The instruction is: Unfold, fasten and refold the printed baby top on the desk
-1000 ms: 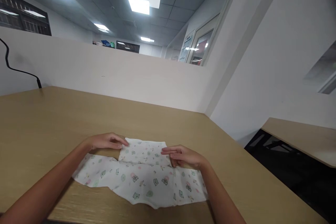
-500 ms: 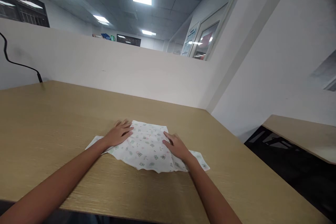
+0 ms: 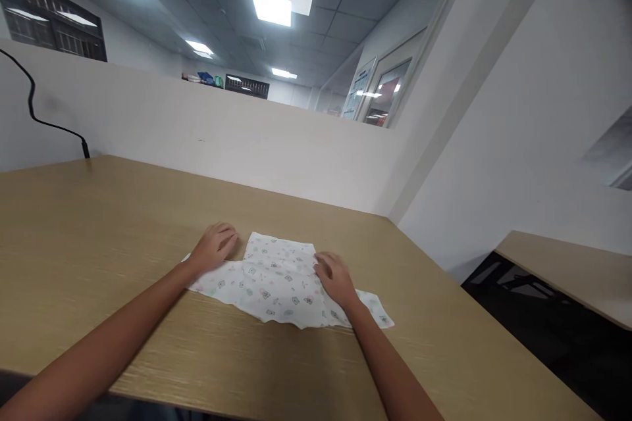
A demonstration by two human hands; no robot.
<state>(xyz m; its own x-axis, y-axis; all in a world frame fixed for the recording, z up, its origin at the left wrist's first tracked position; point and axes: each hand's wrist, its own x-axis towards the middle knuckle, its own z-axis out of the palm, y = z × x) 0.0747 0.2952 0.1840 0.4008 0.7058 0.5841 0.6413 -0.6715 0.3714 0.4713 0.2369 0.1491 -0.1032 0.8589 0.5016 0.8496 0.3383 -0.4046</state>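
Observation:
A white cloth (image 3: 281, 286) printed with small animal and leaf shapes lies spread on the table, looking like a small garment with a narrow upper part and two side pieces. My left hand (image 3: 216, 247) is over the left side piece, fingers loosely bent and nothing visible in them. It sits apart from the cloth's narrow upper part. At the right edge of that part, my right hand (image 3: 336, 276) rests with bent fingers and the thumb apart. Part of the right side piece is hidden under my right wrist.
The wooden table (image 3: 148, 210) meets a white partition (image 3: 247, 138) at the back and a wall at the right. A black cable (image 3: 59, 126) hangs down at the far left. Beyond the table's right edge stands another table (image 3: 563, 270).
My left hand has drawn left off the cloth's upper part, its fingers now more bent. My right hand has shifted slightly outward to the edge. The whole view has tilted a little.

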